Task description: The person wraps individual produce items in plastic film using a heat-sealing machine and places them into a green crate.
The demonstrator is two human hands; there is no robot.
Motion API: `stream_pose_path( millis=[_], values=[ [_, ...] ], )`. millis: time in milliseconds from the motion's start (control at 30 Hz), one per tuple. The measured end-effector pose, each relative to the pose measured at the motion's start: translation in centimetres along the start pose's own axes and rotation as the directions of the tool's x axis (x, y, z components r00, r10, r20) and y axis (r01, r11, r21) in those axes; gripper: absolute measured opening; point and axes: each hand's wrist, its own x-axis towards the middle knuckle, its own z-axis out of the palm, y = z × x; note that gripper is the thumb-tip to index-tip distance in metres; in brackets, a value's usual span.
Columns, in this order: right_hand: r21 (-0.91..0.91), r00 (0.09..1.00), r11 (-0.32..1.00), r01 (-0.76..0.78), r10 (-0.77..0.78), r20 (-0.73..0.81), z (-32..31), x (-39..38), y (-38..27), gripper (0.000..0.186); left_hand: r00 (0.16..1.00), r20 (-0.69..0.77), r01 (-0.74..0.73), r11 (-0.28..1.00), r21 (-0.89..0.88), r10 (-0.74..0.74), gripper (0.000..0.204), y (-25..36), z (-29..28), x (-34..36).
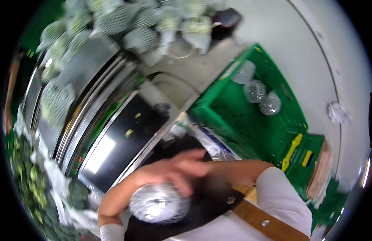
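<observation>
A round, film-wrapped bundle (160, 203), silvery white and shiny with a netted look, is close to my body. My left hand (154, 172) curves over its top and grips it. My right hand (190, 166) reaches in from the right and overlaps the left hand just above the bundle. Motion smears its fingers, so I cannot see whether they touch the bundle. Just beyond the hands is a glossy black plate (121, 140) on a steel-framed machine (89, 80), with small yellow-green scraps on it.
Several net-sleeved green vegetables (144, 24) are piled at the far left. Right of the machine stands a green crate (242, 120) holding wrapped bundles (270, 103). A yellow-handled tool (292, 152) lies at the crate's near right. Dark green vegetables (31, 180) fill the left edge.
</observation>
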Motion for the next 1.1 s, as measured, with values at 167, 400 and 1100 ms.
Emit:
stream_pose_path(
  millis=[167, 400, 1100],
  values=[
    [-0.094, 0.965, 0.993, -0.068, 0.042, -0.260, 1.8, -8.3, -14.3, 0.063, 0.793, -0.582, -0.092, 0.909, -0.407, -0.180, 0.062, -1.2, -0.1, -2.7],
    [-0.331, 0.634, 0.879, 0.344, -0.477, -0.608, -0.3, -13.9, -15.7, 0.104, 0.612, -0.754, -0.141, 0.971, 0.192, 0.238, 0.059, -2.1, 0.1, 10.0],
    [0.040, -0.651, 0.829, -0.558, -0.407, -0.641, -32.9, -45.1, -2.9, 0.088, 0.294, -0.956, 0.287, 0.956, 0.068, -0.020, 0.013, 1.2, -0.7, -5.0]
  ],
)
